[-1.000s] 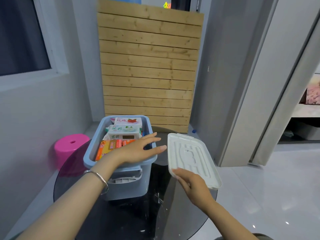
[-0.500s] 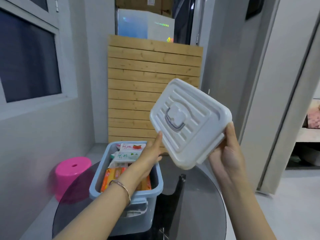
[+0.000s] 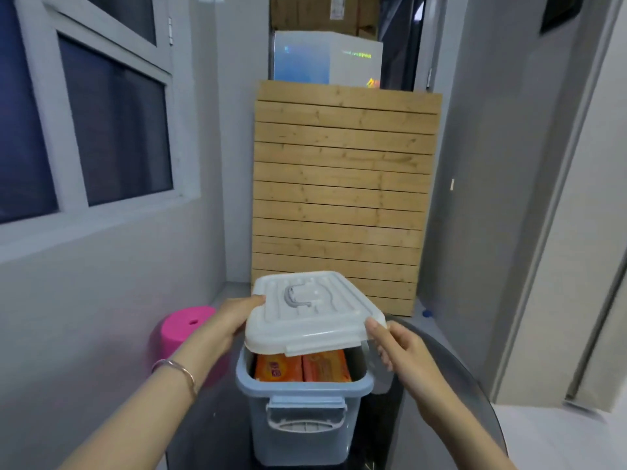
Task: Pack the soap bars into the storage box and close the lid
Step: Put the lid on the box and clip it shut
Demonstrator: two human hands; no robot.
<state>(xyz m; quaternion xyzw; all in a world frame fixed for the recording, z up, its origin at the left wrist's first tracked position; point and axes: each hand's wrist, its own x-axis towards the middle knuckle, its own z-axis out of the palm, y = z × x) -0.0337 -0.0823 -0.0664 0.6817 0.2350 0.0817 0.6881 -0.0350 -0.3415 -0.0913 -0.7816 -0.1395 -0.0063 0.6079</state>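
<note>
A light blue storage box (image 3: 298,425) stands on a dark round glass table (image 3: 451,395). Two orange soap bars (image 3: 302,368) show inside it at the near end; the others are hidden by the lid. The white lid (image 3: 312,310), with a grey handle on top, hovers over the box, its near edge raised above the rim. My left hand (image 3: 230,320) grips the lid's left edge. My right hand (image 3: 400,347) holds its right near corner.
A pink plastic stool (image 3: 183,330) stands on the floor left of the table. A slatted wooden panel (image 3: 342,198) leans against the back wall behind the box. A window is on the left, a sliding door frame on the right.
The lid was lying on the table, then lifted and tilted upright in the air. Now both hands have brought it down flat over the box.
</note>
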